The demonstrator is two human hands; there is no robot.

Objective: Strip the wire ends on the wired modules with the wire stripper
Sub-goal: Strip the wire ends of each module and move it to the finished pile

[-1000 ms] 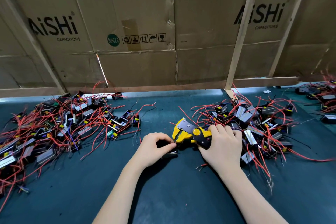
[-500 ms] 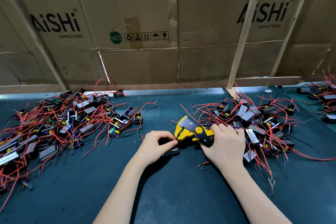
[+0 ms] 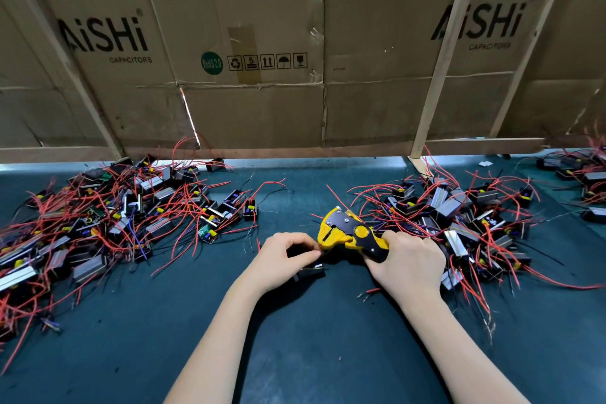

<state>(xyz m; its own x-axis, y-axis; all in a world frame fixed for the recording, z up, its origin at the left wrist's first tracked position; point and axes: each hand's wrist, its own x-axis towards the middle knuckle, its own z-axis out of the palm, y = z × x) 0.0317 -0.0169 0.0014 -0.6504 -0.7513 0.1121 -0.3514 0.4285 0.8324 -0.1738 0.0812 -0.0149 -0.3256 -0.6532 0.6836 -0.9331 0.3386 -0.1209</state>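
A: Where is the yellow and black plastic wire stripper (image 3: 352,234) with the round yellow knob?

B: It is in the middle of the dark green table mat (image 3: 311,338), a little above it. The right hand (image 3: 408,264) grips its handles with the fingers curled around them. The head of the wire stripper points away to the left.

A: And the other hand?

B: The left hand (image 3: 283,257) is just left of the wire stripper. Its thumb and fingertips are pressed together in a pinch right at the mouth of the tool. I think a thin wire is between them, but it is too small to see well. Under this hand, touching the mat, lies a small black module with a silver metal edge (image 3: 310,270).

A: What is around the wire stripper?

B: Just right of it, partly behind the right hand, is a pile of black and silver modules with red wires (image 3: 465,216). Well apart on the left of it is a second, bigger pile of the same modules (image 3: 108,216). Near the right hand, below the wire stripper, one short red wire piece (image 3: 372,291) lies on the mat. Far to the right, at the edge, some more dark modules (image 3: 587,180) lie. Behind everything stands a wall of brown cardboard sheets printed "AiSHi CAPACITORS" (image 3: 255,43), held by pale wooden strips (image 3: 442,56).
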